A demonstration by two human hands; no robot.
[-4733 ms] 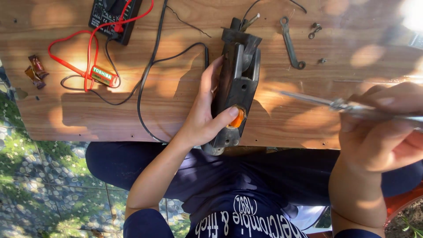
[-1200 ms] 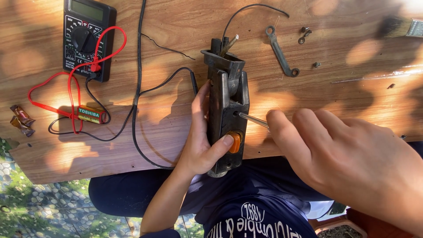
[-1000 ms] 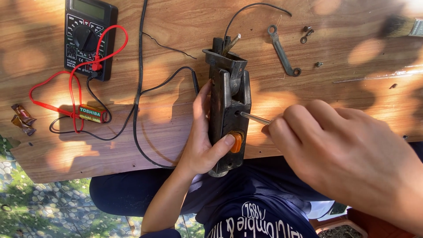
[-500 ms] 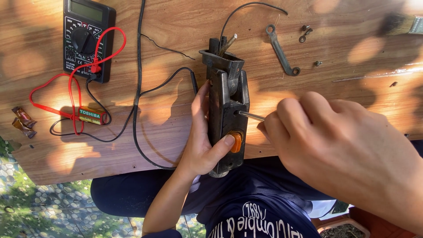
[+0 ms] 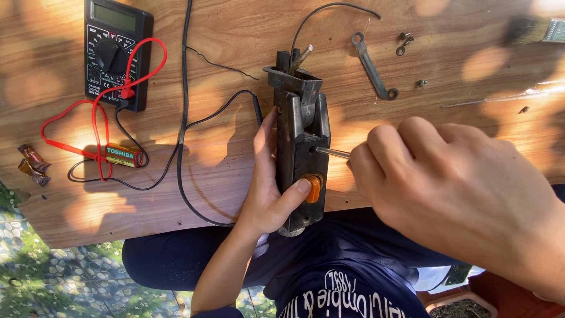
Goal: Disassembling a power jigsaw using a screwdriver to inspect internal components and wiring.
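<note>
Right hand (image 5: 459, 194) hides screwdriver (image 5: 332, 153) handle it grips; left hand (image 5: 271, 188) clasps dark tool body (image 5: 300, 147).

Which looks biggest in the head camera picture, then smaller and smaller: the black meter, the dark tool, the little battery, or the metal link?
1. Dark tool body, held by the left hand.
2. Black meter, partly cut off at the top edge.
3. Metal link.
4. Little battery, though it looks close to the link.
</note>
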